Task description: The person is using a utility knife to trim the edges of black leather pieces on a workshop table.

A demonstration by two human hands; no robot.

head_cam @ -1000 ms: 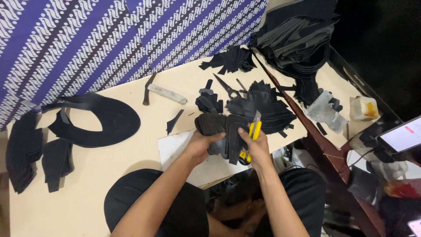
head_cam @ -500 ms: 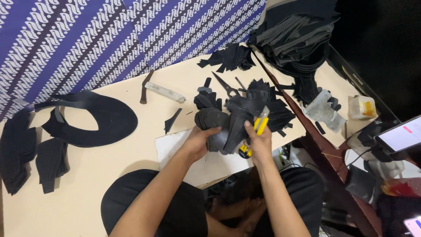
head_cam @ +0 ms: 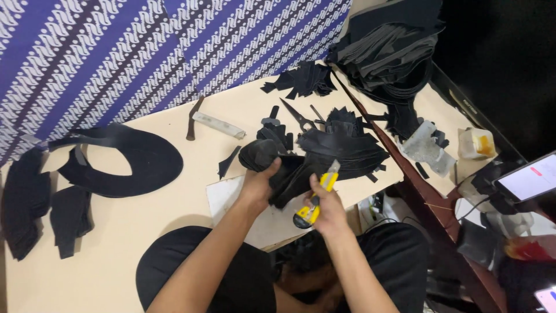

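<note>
Yellow and black plastic marks the utility knife (head_cam: 315, 200) that we find clenched in the right hand (head_cam: 327, 208), its blade end pointing up toward the black material. The left hand (head_cam: 259, 184) is closed on a curled black leather piece (head_cam: 272, 165), thumb on top, holding it just above the near edge of the cream table (head_cam: 145, 232). Knife tip and leather piece sit close together — whether the blade touches the leather, we cannot tell.

Under both hands lies a white sheet (head_cam: 226, 200) at the table edge. Just behind the held piece spreads a heap of black offcuts (head_cam: 347, 145), with dark scissors (head_cam: 301, 116) lying against its far side. Further left we note a hammer (head_cam: 211, 122) with a pale handle, then a large curved black panel (head_cam: 124, 159), and stacked black pieces (head_cam: 26, 203) at the far left edge. A blue-and-white patterned cloth (head_cam: 145, 52) hangs behind the table. To the right, well apart from the hands, a folded pile of dark sheets (head_cam: 388, 52) rests on a second surface — beside it a small yellow-filled container (head_cam: 478, 144).
</note>
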